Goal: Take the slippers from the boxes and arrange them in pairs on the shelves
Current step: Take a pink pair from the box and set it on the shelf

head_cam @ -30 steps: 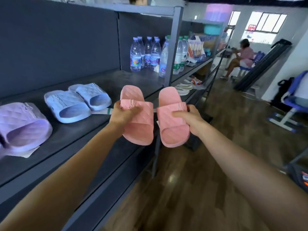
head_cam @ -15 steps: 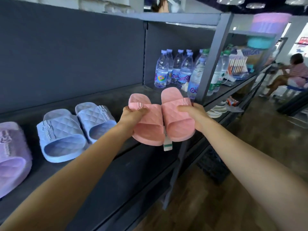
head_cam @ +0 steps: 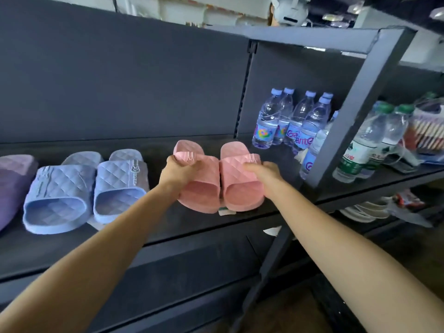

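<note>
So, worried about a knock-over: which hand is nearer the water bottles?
Right. The right hand, gripping the right pink slipper, is just left of the water bottles; the left hand, gripping the left pink slipper, is farther left, toward the blue slippers.

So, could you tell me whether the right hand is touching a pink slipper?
Touching: head view shows the right hand gripping the right pink slipper by its strap.

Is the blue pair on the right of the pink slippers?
No, the blue slippers lie left of the pink slippers; the water bottles stand on their right.
</note>
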